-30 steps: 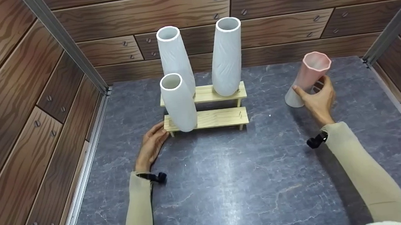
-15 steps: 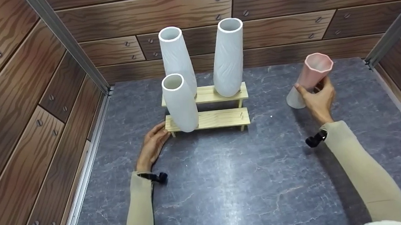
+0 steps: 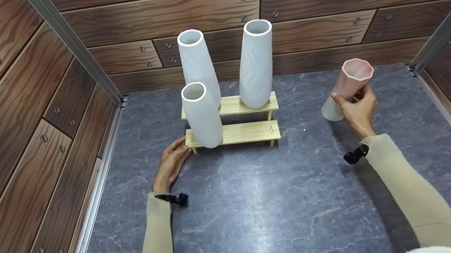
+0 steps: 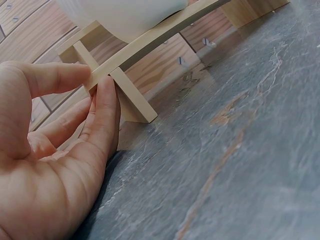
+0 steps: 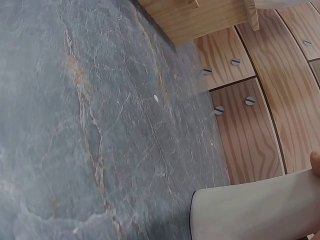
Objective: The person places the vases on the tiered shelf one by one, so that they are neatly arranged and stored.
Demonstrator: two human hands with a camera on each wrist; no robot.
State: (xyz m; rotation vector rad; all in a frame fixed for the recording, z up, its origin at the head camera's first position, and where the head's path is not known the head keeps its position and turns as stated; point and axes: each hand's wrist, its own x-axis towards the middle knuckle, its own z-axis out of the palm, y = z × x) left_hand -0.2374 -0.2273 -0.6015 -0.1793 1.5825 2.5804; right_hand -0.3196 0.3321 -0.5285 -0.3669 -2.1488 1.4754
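Observation:
On the right, my right hand (image 3: 359, 111) grips a pink-and-white vase (image 3: 352, 82) with a faceted rim, thumb on one side and fingers round the back. The vase's pale base (image 5: 250, 212) meets the grey tabletop in the right wrist view. My left hand (image 3: 171, 162) pinches the left front corner of a two-step wooden stand (image 3: 249, 132). Thumb and fingertips hold that corner in the left wrist view (image 4: 100, 80). One white vase (image 3: 203, 118) stands at the left of the front step. Two more white vases, one left (image 3: 199, 68) and one right (image 3: 256, 66), stand on the back step.
The grey marbled tabletop (image 3: 247, 204) lies under everything. Wood-patterned walls rise at the back (image 3: 322, 34), left (image 3: 33, 156) and right, with metal strips along the corners. A tiny white speck (image 3: 304, 129) lies between the stand and the right hand.

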